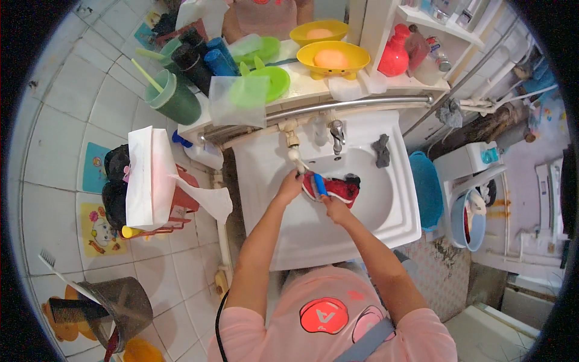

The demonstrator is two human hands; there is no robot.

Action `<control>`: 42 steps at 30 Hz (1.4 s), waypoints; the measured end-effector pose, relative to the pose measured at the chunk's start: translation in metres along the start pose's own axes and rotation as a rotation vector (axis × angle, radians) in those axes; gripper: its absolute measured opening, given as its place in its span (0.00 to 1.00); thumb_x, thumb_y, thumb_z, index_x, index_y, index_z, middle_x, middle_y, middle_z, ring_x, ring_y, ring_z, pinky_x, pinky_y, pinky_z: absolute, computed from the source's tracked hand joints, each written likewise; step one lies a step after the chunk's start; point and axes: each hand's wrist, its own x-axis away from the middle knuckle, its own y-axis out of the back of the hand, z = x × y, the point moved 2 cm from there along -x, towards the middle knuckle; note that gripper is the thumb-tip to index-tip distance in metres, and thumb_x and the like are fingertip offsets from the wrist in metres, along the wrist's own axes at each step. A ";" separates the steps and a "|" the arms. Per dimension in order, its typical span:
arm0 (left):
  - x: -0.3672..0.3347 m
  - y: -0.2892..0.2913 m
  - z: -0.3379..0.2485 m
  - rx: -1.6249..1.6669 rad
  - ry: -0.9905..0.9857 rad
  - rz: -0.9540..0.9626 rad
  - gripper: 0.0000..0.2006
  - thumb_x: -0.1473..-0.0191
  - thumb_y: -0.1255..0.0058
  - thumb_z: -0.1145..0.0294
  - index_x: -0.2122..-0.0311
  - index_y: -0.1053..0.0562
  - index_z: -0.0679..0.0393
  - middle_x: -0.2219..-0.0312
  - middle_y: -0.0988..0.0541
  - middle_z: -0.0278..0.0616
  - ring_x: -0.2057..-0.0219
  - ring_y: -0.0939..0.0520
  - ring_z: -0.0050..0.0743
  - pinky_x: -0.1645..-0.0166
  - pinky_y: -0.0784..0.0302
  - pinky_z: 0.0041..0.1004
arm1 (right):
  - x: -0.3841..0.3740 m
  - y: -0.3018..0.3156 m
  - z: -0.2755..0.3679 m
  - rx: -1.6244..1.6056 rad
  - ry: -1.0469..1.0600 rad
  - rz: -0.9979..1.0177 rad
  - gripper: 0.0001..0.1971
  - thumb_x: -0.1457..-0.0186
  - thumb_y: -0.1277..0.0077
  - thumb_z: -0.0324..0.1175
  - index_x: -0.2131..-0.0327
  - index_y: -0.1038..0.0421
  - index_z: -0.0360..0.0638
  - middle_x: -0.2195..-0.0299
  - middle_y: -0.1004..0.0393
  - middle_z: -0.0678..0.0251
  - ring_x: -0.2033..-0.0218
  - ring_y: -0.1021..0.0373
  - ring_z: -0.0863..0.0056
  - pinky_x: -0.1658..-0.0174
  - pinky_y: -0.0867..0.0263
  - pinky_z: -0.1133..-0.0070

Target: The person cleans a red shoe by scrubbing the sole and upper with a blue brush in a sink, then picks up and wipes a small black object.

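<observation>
A red shoe (345, 188) with a white sole edge and a dark opening lies on its side in the white sink (277, 223). My left hand (291, 184) is closed at the shoe's left end, under the pale spout of the left tap (293, 152). In my right hand (336, 210) is the blue handle of a brush (319, 184), which crosses the shoe near its left end. The bristles are too small to make out. Behind the shoe stands a chrome faucet (338, 137), and a wet grey cloth (381, 151) clings to the basin's right side.
Above the sink, a shelf bears a green cup (175, 99), a yellow soap dish (333, 59) and a red bottle (395, 51). A tissue pack (149, 178) hangs on the left wall. Blue basins (426, 190) stand to the right, and a metal rail (356, 104) runs behind the sink.
</observation>
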 end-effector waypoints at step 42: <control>0.006 -0.031 -0.028 -0.015 0.031 -0.015 0.13 0.51 0.58 0.69 0.60 0.35 0.63 0.65 0.27 0.50 0.62 0.27 0.43 0.57 0.34 0.33 | -0.002 0.004 -0.023 -0.102 0.103 -0.103 0.22 0.49 0.62 0.52 0.72 0.36 0.39 0.87 0.38 0.68 0.89 0.41 0.77 0.86 0.45 0.79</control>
